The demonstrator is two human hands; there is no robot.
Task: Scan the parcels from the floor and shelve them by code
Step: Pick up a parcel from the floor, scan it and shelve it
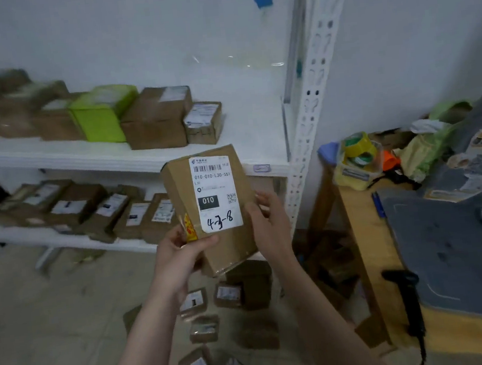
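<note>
One brown cardboard parcel with a white printed label [209, 203] is held up at the middle of the view, tilted slightly, in front of the white metal shelving unit [310, 121]. The label reads 010-010-L30-551, with one black block marked 010 and a handwritten code below that looks like 4-3-8, though the middle digit is overwritten.

Both hands grasp it. The left hand [181, 251] clasps the corner at 7 o'clock, thumb laid across the front under the label. The right hand [267, 218] holds the edge at 4 o'clock, fingers curled behind.

At 10 o'clock the upper shelf board [141, 154] carries three sharply seen boxes in a row: one lime-green box [99, 120], one larger brown box [156, 120] and one small brown labelled box [204, 123]. More brown ones further left are too blurred to count. At 9 o'clock five labelled brown parcels [111, 205] lean in a row on the lower shelf.

At 6 o'clock perhaps seven small brown parcels [204, 328] lie scattered on the tiled floor [40, 322].

At 3 to 4 o'clock stands one wooden table [363, 229] with a grey mat. On it lie one black handheld scanner [407, 301], one blue pen [378, 203] and one clear tub of tape rolls [356, 158].
</note>
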